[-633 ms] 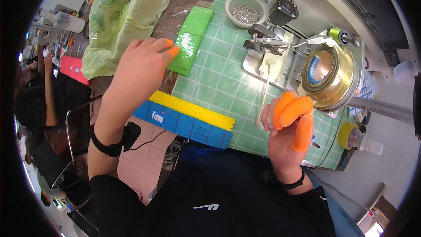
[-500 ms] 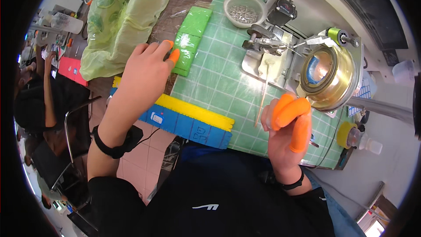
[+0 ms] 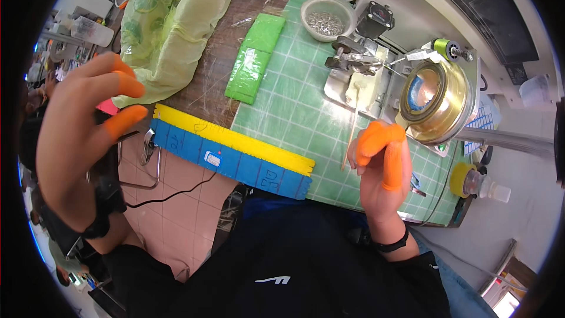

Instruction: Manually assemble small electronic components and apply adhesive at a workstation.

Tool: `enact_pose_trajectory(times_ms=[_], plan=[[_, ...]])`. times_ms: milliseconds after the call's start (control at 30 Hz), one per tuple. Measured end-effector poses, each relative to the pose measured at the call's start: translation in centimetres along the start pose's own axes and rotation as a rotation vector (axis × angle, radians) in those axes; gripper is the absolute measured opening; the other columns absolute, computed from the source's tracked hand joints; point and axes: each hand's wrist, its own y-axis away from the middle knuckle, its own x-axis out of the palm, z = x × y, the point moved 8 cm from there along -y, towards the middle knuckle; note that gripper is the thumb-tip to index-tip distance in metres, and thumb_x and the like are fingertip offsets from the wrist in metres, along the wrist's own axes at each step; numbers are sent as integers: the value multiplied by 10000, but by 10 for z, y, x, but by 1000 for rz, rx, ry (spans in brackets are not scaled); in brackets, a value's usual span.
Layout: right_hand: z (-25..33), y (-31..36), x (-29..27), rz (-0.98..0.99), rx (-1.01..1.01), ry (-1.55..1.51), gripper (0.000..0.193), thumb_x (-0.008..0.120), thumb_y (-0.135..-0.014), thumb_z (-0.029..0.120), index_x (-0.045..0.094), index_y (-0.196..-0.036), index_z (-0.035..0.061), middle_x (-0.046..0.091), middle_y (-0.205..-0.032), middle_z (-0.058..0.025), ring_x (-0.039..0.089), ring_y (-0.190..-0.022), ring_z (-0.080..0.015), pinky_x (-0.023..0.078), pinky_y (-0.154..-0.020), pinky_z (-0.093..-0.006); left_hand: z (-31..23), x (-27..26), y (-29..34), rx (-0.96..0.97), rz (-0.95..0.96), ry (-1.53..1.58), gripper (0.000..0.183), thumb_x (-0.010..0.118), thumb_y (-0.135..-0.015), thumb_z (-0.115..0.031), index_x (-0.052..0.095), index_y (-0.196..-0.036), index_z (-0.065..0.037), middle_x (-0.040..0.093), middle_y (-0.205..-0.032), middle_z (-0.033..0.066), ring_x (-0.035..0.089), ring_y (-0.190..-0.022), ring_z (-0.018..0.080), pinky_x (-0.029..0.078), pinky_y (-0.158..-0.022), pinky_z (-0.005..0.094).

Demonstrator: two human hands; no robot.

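Right hand pinches a thin pale stick in orange-capped fingertips, its tip on the metal fixture just left of the brass spool. Looks like mid-feed at the winder; a next move would need a steady, fine tip. Left hand is raised at the left, fingers spread, holding nothing. Near edge: blue-and-yellow foam strips by the gridded green mat. Far: glossy green block, crinkled bag, bowl of small metal bits.
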Motion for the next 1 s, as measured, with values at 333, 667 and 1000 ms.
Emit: enact_pose_trajectory(times_ms=[333,667,1000], plan=[[-28,-26,-20,-308,16,54,283,452,-1084,245,494,-1308,77,528,-1029,-20,456,-797,-102,412,-757,-290,-85,-3,-64,234,-376,73,495,744,-842,-146,609,-1298,-5,625,-1279,189,614,-1170,330,470,-994,377],[-20,-61,-21,-430,-97,194,130,480,-1083,195,512,-1148,88,512,-1028,0,454,-862,-78,409,-807,-231,-141,99,-158,319,-428,-170,597,684,-752,-25,521,-1323,37,555,-1119,156,614,-965,298,512,-816,376],[-21,-65,-25,-331,-205,185,138,463,-1054,71,426,-1186,80,467,-1070,-22,450,-934,-92,396,-838,-252,-134,84,-159,395,-496,-118,481,648,-755,-5,597,-1232,20,594,-1049,136,624,-959,294,533,-837,382]])
